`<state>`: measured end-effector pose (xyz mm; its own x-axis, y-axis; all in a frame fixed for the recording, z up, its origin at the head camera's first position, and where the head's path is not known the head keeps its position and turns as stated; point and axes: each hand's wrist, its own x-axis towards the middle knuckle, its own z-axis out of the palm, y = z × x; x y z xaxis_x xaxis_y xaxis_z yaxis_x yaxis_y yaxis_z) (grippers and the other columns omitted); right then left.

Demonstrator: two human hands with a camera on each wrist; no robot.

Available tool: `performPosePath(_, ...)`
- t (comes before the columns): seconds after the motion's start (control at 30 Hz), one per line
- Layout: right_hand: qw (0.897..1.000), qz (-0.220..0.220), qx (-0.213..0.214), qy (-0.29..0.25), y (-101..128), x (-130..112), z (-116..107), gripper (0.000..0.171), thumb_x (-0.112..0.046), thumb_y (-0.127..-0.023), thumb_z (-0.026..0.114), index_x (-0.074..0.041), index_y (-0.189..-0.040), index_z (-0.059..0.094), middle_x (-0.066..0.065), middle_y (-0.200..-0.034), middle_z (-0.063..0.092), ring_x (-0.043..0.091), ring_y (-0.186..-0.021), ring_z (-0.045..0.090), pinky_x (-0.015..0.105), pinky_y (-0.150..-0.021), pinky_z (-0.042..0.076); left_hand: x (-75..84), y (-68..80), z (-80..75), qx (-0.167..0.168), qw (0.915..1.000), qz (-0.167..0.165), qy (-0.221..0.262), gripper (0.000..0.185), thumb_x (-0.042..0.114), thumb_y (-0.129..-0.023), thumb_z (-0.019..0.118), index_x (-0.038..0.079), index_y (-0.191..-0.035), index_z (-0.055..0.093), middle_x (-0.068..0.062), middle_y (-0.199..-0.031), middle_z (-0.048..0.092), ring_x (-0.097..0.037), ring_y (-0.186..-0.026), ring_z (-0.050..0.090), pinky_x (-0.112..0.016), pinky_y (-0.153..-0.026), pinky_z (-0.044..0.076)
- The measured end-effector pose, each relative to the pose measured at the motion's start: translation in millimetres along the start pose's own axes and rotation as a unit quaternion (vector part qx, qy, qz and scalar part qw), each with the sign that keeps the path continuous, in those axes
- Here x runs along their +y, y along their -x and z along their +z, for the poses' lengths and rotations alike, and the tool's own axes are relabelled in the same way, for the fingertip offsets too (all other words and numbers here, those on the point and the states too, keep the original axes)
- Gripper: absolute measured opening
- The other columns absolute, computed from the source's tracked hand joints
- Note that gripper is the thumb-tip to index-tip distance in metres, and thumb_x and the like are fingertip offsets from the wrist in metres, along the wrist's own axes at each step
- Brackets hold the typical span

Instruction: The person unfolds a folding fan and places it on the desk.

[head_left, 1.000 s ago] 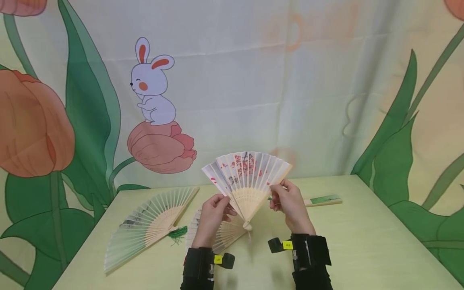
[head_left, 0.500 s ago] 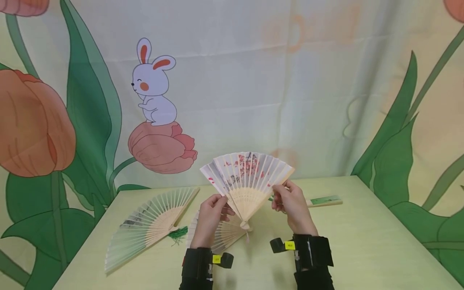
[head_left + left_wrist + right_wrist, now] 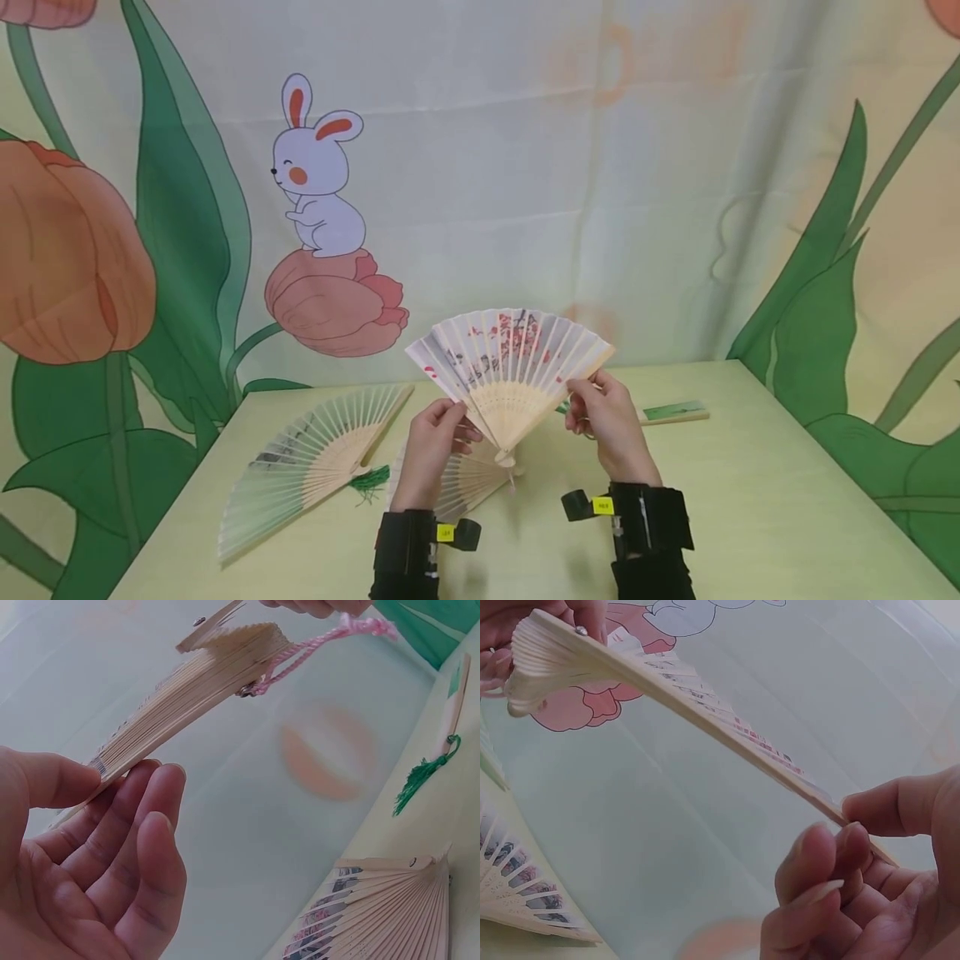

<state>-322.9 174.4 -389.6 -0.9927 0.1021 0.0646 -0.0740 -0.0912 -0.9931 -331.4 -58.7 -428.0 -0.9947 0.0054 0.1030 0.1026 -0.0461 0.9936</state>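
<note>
A paper folding fan [image 3: 510,358] with red blossoms and bamboo ribs is held upright above the table, spread partway. My left hand [image 3: 438,442] pinches its left outer rib between thumb and fingers [image 3: 112,817]. My right hand [image 3: 607,417] pinches the right outer rib [image 3: 832,810] the same way. The fan's pivot with a pink cord [image 3: 315,649] hangs between the hands. Both wrists carry black straps.
An open fan with a green tassel [image 3: 311,458] lies on the yellow-green table [image 3: 750,500] at the left. Another open fan [image 3: 465,483] lies under my left hand. A closed fan with a green band [image 3: 671,412] lies beyond my right hand. A printed cloth backdrop hangs behind.
The held fan has spread a little wider. My left hand has drawn its rib slightly leftward and my right hand has moved slightly right.
</note>
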Motion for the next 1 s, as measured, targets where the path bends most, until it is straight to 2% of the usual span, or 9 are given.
performPosePath(0.3,1.0,-0.002,0.004,0.002,0.9,-0.9,-2.3,0.024,-0.02,-0.101,0.053,0.0,-0.114,0.054,0.005,-0.07,0.05,0.017,-0.056,0.053,0.024,-0.054,0.043,1.0,-1.3,0.3,-0.001,1.0,-0.001,0.006,0.022,0.022,-0.102,0.052,0.002,-0.102,0.063,-0.012,-0.083,0.067,-0.023,-0.073,0.067,-0.041,-0.069,0.055)
performPosePath(0.57,1.0,-0.01,0.012,0.004,4.0,-0.8,-4.7,0.026,-0.021,-0.101,0.053,0.0,-0.117,0.054,0.005,-0.071,0.049,0.018,-0.058,0.054,0.025,-0.056,0.044,-0.5,0.4,-1.2,0.002,0.9999,-0.002,0.013,0.022,0.022,-0.101,0.053,0.002,-0.1,0.062,-0.014,-0.085,0.067,-0.027,-0.076,0.067,-0.036,-0.066,0.054)
performPosePath(0.83,1.0,-0.016,0.009,0.005,4.8,-1.4,-3.5,0.027,-0.021,-0.101,0.053,0.0,-0.117,0.054,0.005,-0.071,0.048,0.018,-0.058,0.054,0.027,-0.057,0.044,1.0,0.5,-2.9,0.003,0.9999,-0.001,0.012,0.023,0.023,-0.101,0.053,0.002,-0.1,0.062,-0.014,-0.086,0.068,-0.027,-0.076,0.067,-0.043,-0.07,0.055)
performPosePath(1.0,1.0,-0.02,0.007,0.009,4.0,-2.5,-2.9,0.028,-0.023,-0.102,0.053,-0.001,-0.119,0.053,0.005,-0.072,0.048,0.018,-0.059,0.055,0.026,-0.058,0.044,1.7,1.1,-4.6,0.002,0.9998,0.005,0.017,0.023,0.023,-0.102,0.053,0.002,-0.101,0.062,-0.015,-0.087,0.067,-0.029,-0.077,0.067,-0.039,-0.068,0.055)
